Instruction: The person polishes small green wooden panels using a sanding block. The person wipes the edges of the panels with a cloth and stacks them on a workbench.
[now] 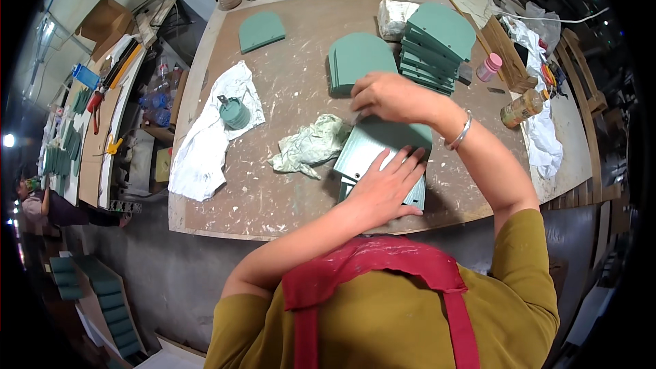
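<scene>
A green round-ended board (369, 150) lies at the table's near edge, one end rounded and a shiny pale patch across its middle. My left hand (386, 188) rests flat on it, fingers spread. Over the board's far rounded end, my right hand (393, 98) is bent down with its fingers curled together; whatever they may hold is hidden. Left of the board is a crumpled pale green cloth (311, 147). Just beyond my right hand sits a small stack of similar green boards (361, 58), with a taller, fanned stack (441, 34) to its right.
A small green pot (234, 114) with a tool in it stands on a white cloth (205, 157) at left. One green board (261, 31) lies farther back. At right are a pink-capped bottle (488, 67) and an amber bottle (523, 109). A wrapped white block (396, 19) sits behind.
</scene>
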Motion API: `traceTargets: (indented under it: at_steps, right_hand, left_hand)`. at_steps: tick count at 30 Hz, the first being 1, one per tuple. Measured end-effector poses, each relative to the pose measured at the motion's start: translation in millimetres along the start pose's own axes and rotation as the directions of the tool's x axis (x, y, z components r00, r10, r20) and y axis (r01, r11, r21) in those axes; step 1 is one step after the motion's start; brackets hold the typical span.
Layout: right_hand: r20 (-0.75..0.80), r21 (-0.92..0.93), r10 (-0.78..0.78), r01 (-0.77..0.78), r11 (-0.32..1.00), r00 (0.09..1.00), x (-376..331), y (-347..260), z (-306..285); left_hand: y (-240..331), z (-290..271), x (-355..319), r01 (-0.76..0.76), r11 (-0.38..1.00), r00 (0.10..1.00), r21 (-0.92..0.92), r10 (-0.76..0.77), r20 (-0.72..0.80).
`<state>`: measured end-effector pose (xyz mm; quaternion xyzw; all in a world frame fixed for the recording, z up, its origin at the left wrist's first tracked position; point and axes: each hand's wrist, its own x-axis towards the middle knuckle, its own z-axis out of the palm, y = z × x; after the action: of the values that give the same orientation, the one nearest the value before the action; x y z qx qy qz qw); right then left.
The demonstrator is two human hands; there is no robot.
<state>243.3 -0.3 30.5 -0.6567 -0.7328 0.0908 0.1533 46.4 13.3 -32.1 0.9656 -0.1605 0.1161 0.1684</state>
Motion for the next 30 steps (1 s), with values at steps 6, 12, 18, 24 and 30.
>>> traceTargets:
  at_steps: [6, 12, 18, 24, 30]
  right_hand:
    - [0.125, 0.216, -0.097, 0.068, 0.974, 0.987, 10, -28, 11]
    - [0.030, 0.178, 0.192, -0.194, 0.965, 0.981, -10, 20, -7]
    - [-0.096, 0.155, 0.386, -0.370, 0.916, 0.917, -39, 30, -14]
    - [-0.179, 0.095, 0.346, -0.334, 0.938, 0.921, -19, -15, 7]
    - [-0.304, 0.188, 0.603, -0.575, 0.797, 0.737, -66, 0, 10]
  left_hand:
    - [-4, 3, -2, 0.008, 1.000, 1.000, -0.020, -0.008, -0.001]
    - [0, 3, -2, 0.019, 1.000, 1.000, 0.006, -0.020, 0.020]
    - [-12, -13, 3, -0.004, 0.996, 0.999, -0.089, 0.009, 0.054]
    - [-49, -20, 11, -0.065, 0.997, 0.993, -0.042, 0.069, 0.096]
    - [-47, -17, 14, -0.063, 0.997, 0.993, -0.040, 0.066, 0.098]
